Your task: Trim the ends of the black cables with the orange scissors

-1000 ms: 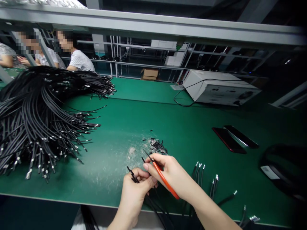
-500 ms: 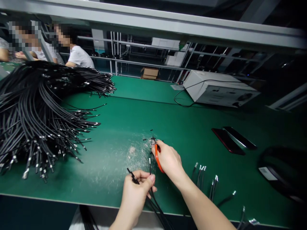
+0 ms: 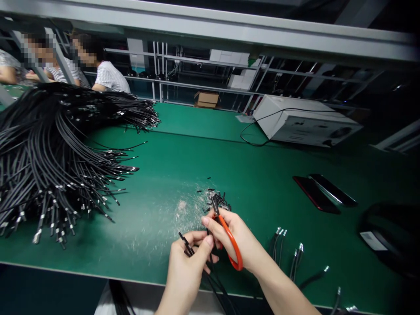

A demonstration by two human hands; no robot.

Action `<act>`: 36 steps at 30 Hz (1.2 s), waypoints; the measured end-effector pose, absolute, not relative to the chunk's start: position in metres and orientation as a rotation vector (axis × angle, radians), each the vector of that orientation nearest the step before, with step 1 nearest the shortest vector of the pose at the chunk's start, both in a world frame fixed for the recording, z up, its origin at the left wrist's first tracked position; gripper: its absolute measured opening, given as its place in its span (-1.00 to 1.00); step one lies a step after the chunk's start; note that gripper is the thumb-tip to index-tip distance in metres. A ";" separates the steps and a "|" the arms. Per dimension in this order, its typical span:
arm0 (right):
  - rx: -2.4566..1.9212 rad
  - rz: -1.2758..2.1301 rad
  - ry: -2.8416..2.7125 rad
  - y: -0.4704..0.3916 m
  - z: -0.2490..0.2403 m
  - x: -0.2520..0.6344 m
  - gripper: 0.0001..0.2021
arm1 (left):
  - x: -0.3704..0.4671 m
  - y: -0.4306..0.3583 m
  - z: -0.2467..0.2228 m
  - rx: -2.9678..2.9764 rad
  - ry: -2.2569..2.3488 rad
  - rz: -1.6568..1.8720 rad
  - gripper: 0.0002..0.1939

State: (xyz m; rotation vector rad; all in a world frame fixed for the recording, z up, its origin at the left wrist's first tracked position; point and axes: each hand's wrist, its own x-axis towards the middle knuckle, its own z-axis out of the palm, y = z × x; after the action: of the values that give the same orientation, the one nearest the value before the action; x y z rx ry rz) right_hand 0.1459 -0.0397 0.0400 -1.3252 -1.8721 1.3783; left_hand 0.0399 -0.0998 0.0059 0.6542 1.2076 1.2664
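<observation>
Several black cables (image 3: 214, 280) run through my left hand (image 3: 188, 262), which is closed on them near the table's front edge. Their short ends stick up between its fingers. In my right hand (image 3: 234, 238) are orange-handled cutters (image 3: 233, 245), their dark jaws pointing up and away. The right thumb and fingertips meet at the end of one cable, just above the left thumb; the cable tip is hidden behind them. Beyond the jaws lies a small heap of cut black bits (image 3: 223, 201), with fine pale strands (image 3: 193, 205) scattered to its left.
A large pile of black cables (image 3: 49, 148) with pale tips covers the left of the green table (image 3: 183, 153). At right are two phones (image 3: 316, 194), a dark object with a white label (image 3: 374, 241) and loose cables (image 3: 297, 258). A white machine (image 3: 305, 122) stands behind. Co-workers (image 3: 110, 76) sit back left.
My right hand has come back towards me, from the scraps to the cable end at my left hand. More of the orange handle and the scrap heap shows. The left hand is nearly still.
</observation>
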 end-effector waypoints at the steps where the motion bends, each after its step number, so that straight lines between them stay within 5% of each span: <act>1: -1.331 1.275 -1.946 -0.041 0.040 0.147 -0.74 | 0.039 -0.100 0.008 0.671 1.206 1.265 -0.68; 7: -1.090 0.155 -2.402 -0.045 0.032 0.156 -0.76 | 0.041 -0.102 0.008 0.696 1.288 1.252 -0.70; 11: -0.720 -0.197 -2.578 -0.042 0.030 0.166 -0.79 | 0.042 -0.104 0.005 0.675 1.265 1.242 -0.69; 15: -0.606 -0.142 -2.657 -0.038 0.036 0.178 -0.80 | 0.039 -0.104 0.003 0.634 1.266 1.272 -0.66; 19: -0.992 -0.002 -2.667 -0.038 0.040 0.187 -0.87 | 0.037 -0.102 0.004 0.553 1.261 1.268 -0.65; 36: -1.023 -0.455 -2.841 -0.035 0.024 0.189 -0.87 | 0.040 -0.101 0.008 0.571 1.239 1.202 -0.71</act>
State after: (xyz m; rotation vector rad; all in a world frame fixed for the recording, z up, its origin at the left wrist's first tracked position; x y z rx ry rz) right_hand 0.1892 -0.0352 0.0237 -1.0227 -2.8410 -0.4554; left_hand 0.0400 -0.1007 0.0083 0.5715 1.2393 1.2024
